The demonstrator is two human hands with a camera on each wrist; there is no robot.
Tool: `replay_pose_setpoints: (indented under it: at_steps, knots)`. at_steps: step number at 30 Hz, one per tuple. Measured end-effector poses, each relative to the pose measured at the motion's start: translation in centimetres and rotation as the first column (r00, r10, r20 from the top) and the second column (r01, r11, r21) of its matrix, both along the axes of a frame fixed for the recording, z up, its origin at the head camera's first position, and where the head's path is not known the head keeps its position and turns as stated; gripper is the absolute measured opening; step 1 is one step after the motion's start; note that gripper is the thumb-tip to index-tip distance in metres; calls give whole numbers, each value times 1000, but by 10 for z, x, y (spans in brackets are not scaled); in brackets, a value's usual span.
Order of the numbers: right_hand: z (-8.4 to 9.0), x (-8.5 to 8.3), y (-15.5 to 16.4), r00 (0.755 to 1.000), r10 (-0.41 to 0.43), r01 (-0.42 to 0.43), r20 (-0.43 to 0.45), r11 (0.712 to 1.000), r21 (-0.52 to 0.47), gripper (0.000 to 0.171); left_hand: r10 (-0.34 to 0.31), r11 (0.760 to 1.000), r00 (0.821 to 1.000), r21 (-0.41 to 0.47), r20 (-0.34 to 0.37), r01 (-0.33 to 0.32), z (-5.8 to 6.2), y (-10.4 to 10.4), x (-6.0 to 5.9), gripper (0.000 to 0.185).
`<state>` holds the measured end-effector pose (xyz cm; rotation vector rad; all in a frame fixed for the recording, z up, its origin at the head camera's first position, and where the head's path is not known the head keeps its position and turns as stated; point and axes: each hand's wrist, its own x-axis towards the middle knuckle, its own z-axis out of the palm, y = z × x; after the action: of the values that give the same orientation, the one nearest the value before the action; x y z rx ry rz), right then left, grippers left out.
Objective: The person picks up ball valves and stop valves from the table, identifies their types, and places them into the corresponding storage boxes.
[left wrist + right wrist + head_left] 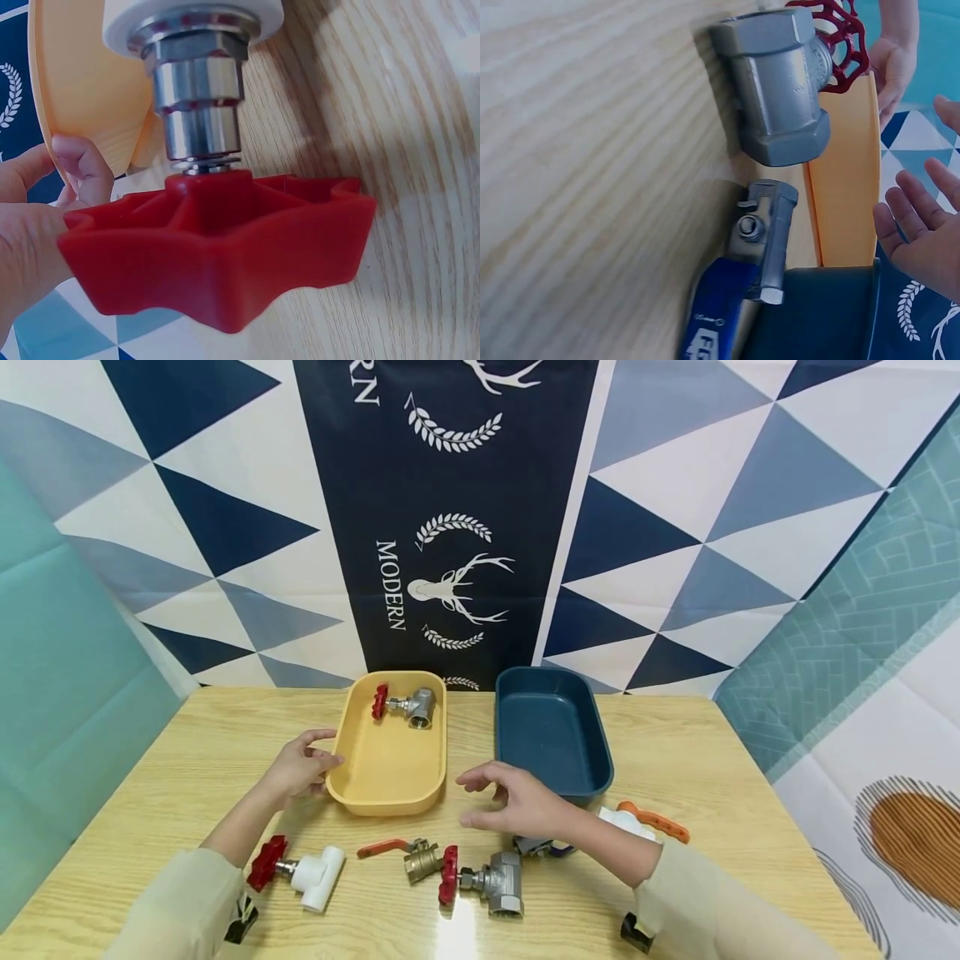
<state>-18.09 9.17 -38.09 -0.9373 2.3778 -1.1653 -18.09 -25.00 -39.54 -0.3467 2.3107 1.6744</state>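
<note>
At the left rim of a yellow tray [386, 772], my left hand [298, 766] pinches the edge, with the thumb tip over the rim and the fingers along the outer wall. A steel gate valve [420, 708] with a red handwheel lies in that tray's far end. My right hand [517, 802] hovers between the yellow tray and a blue tray [551, 735], fingers apart and relaxed, holding nothing. Below it on the table are another steel gate valve [504, 885] with a red handwheel and a ball valve [761, 232] with a blue lever, partly hidden in the head view by my right arm.
A white valve [318, 877] with a red handwheel lies by my left forearm. Near the front middle sits a brass ball valve [422, 862] with an orange-red lever. Right of my right forearm is a white valve [628, 822] with an orange lever. A patterned wall [465, 527] stands behind the table.
</note>
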Motion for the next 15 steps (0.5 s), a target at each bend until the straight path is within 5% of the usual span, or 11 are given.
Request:
replay_pose_setpoints:
  at_steps: [15]
  knots:
    - [-13,19,19,997,65,-66,53,997,31,50,-8,1000,1000,10,-10,8,-1,0,-1,60]
